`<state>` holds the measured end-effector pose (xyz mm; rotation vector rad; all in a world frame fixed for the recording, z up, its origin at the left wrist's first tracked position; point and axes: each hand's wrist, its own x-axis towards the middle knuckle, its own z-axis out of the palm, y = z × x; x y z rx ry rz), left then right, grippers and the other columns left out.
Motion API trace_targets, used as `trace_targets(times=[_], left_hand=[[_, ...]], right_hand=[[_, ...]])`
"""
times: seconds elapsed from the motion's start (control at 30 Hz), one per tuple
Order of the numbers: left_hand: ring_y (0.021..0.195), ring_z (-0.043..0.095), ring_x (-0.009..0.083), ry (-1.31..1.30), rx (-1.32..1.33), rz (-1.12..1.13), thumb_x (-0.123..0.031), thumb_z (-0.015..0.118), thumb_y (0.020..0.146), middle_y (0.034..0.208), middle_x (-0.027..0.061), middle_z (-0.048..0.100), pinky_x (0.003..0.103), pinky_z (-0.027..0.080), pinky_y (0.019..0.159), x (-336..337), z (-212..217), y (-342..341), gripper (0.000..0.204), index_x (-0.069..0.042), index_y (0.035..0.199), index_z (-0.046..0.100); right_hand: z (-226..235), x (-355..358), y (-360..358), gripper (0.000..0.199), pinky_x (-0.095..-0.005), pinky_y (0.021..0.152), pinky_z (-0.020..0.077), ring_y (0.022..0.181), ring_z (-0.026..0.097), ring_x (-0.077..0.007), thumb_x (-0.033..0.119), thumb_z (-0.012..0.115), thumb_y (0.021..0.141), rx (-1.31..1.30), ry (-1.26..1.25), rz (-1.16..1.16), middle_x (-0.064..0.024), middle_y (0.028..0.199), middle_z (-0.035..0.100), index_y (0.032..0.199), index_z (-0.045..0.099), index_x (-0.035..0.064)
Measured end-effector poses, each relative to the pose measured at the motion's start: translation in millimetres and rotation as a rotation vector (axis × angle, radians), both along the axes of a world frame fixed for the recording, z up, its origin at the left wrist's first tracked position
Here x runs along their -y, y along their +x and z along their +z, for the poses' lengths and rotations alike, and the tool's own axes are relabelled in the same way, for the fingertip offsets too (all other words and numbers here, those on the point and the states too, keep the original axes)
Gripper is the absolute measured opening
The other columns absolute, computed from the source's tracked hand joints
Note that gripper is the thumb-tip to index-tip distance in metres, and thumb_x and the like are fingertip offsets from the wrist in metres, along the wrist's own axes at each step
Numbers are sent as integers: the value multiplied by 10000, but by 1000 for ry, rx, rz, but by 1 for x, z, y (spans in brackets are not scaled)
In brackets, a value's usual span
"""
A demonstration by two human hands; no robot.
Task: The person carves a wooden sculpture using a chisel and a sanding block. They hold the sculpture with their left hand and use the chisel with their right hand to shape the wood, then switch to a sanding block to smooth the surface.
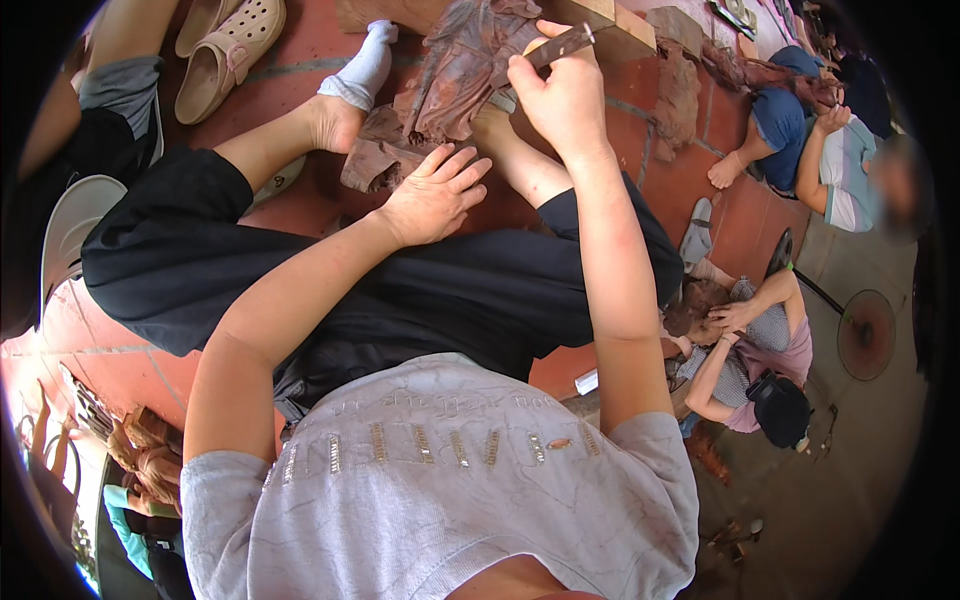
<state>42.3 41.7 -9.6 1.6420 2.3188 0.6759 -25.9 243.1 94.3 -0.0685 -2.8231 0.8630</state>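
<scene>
A reddish-brown carved wooden figure (468,65) with draped folds lies between my legs, its lower end on a rough wooden block (385,150). My left hand (437,195) lies at the near edge of the carving, fingers stretched out and fingertips by its base. In my right hand (560,105) is a dark, flat, narrow hand tool (565,50), gripped against the right side of the figure. The tool's working end is partly hidden, so its exact kind is unclear.
Pale wooden beams (625,35) lie beyond the carving. More carved wood (677,100) rests on the red tiles to the right. Two people (775,310) (840,160) work at the right. Beige clogs (235,55) sit at far left, a standing fan (866,335) at right.
</scene>
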Motion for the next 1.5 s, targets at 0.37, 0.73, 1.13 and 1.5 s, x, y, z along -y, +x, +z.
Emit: trace_targets(times=[0.37,0.73,1.13,1.5], left_hand=[[1434,337,304,-11,-3,-6,-305,702,843,1506,93,426,506,220,1210,0,1,0,445,-148,1254,637],[1437,335,300,-11,5,-5,-318,670,872,1496,94,437,503,204,1216,0,3,-1,415,-145,1248,639],[1438,332,306,0,1,-18,-307,659,879,1492,97,437,504,207,1214,0,2,0,399,-141,1241,632],[1435,332,310,-8,-2,-12,-302,674,863,1502,99,424,508,217,1208,0,2,0,419,-140,1247,629]], right_hand=[[2,-4,0,136,-427,894,512,1106,652,-319,146,740,826,-39,-39,-26,-175,1088,708,799,686,24],[1,-14,10,101,-393,929,495,1128,615,-279,132,760,840,-11,-181,88,-187,1351,579,850,709,46],[-7,-19,24,118,-368,919,532,1061,648,-246,121,778,845,-35,-268,173,-135,1420,496,906,711,47],[-13,-24,24,148,-379,977,491,1102,631,-259,105,765,863,-68,-270,268,-105,1252,620,964,692,25]])
